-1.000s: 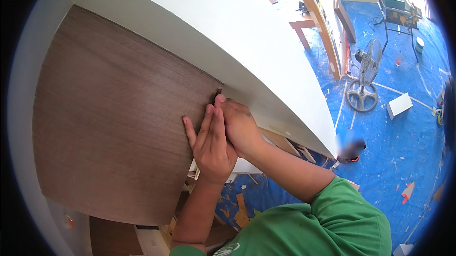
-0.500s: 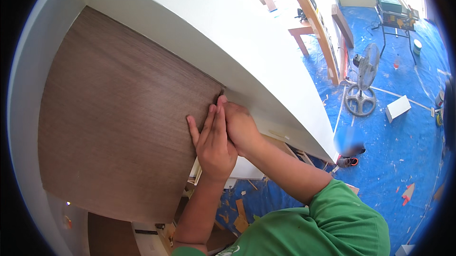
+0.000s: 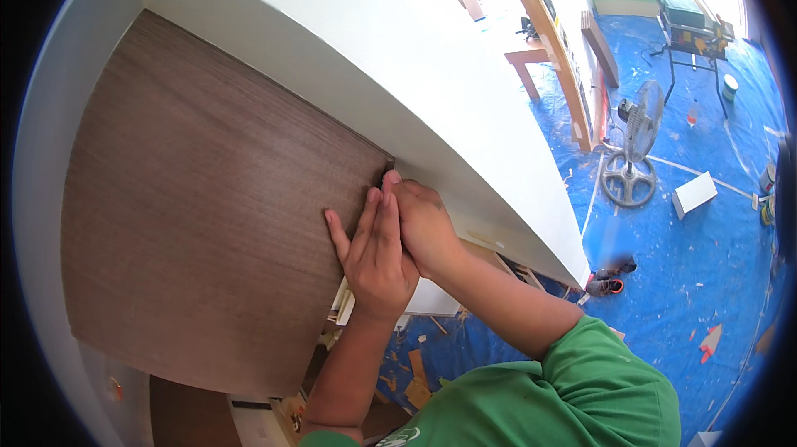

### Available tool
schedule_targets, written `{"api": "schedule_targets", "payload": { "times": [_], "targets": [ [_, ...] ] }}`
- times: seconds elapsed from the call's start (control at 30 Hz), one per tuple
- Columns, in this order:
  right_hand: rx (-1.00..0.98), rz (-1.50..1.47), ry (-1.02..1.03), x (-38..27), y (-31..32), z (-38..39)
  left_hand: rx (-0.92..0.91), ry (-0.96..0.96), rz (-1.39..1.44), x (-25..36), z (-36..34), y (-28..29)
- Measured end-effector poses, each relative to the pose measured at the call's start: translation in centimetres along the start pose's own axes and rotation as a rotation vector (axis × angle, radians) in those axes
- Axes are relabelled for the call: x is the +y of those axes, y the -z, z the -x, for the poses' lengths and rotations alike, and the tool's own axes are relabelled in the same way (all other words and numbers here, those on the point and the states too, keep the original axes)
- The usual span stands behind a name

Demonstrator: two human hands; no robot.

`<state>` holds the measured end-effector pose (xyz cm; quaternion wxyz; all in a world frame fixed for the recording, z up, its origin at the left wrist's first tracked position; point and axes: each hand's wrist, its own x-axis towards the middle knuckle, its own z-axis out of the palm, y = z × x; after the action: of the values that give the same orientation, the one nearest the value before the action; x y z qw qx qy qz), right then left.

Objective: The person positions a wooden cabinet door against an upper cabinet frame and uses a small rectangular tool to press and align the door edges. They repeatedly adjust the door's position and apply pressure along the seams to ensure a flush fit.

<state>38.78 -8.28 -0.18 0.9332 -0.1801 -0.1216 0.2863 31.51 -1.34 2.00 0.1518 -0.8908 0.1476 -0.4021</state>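
A large dark brown wood-grain panel [image 3: 207,223] fills the left of the view, set against a white wall face [image 3: 398,57]. My left hand [image 3: 374,252] lies flat with fingers together on the panel's right edge. Beside it, my right hand [image 3: 423,223] is curled at the panel's upper right corner, its fingertips pressed where the panel meets the white surface. I cannot tell whether the right hand holds anything small. Both forearms rise from my green shirt at the bottom.
Far below lies a blue floor sheet [image 3: 697,281] with wood scraps. A standing fan [image 3: 635,144], a white box [image 3: 693,194], a table saw on a stand [image 3: 689,24], a pair of shoes [image 3: 606,277] and long timber frames [image 3: 548,40] are down there.
Both hands stay on the panel's right corner; they have shifted slightly up and right in the picture as the view moved. Nothing was picked up or let go.
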Motion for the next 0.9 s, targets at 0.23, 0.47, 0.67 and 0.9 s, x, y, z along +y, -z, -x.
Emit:
{"api": "schedule_targets", "payload": {
  "times": [0.23,0.47,0.67,0.9],
  "targets": [
    [0.003,0.074,0.057,0.3,0.6,-0.7,0.016,0.013,-0.076,0.2,-0.4,-0.6],
    [0.011,-0.003,-0.037,0.1,0.4,-1.1,0.01,0.018,-0.136,0.3,-0.6,-0.8],
    [-0.03,-0.038,-0.04,0.8,1.1,0.5,-0.067,0.002,0.036,0.8,0.6,0.9],
    [0.058,0.185,-0.082,1.6,8.8,7.7,-0.114,0.292,0.513,2.6,5.2,2.5]
  ]
}}
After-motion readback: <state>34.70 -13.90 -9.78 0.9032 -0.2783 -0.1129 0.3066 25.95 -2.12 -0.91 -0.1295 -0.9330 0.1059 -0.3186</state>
